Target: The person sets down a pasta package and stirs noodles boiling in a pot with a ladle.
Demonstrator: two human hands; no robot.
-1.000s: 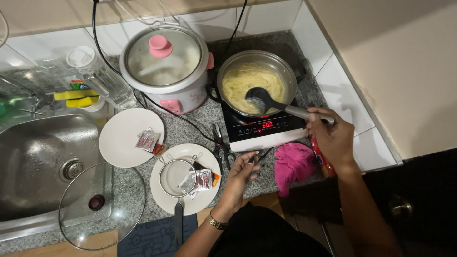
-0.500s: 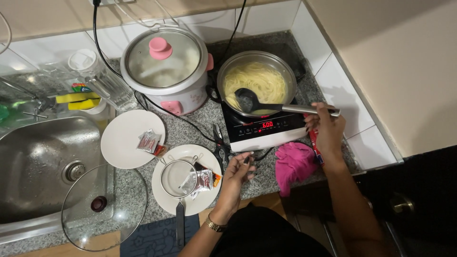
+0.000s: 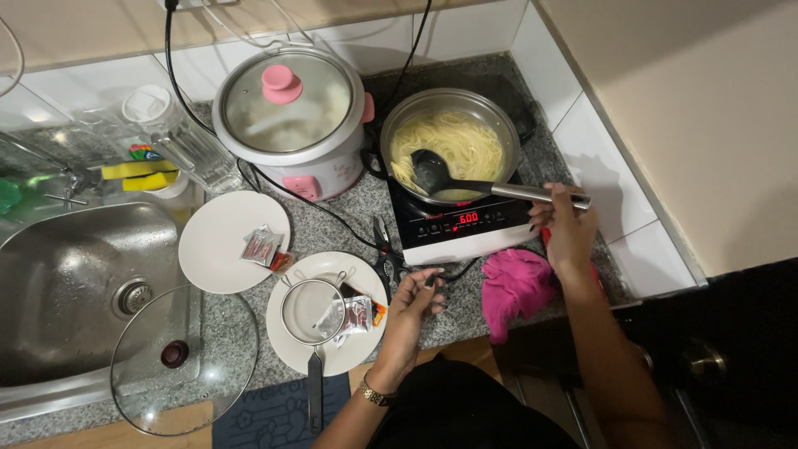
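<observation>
- Your right hand [image 3: 568,234] gripped the black ladle [image 3: 435,173] by its steel handle, bowl sunk in the noodle pot [image 3: 450,145] on the induction cooker [image 3: 462,226].
- Your left hand [image 3: 413,309] hung loosely curled, empty, near the strainer [image 3: 308,312].
- You did well to stir low and slowly, sparing splashes.

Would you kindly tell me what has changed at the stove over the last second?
The ladle swung in the pot of noodles: its handle, first angled down toward the person, now lies nearly level, and the right hand gripping it shifted with it. The left hand kept hovering by the plate with the strainer. The rice cooker and glass lid stayed put.
</observation>
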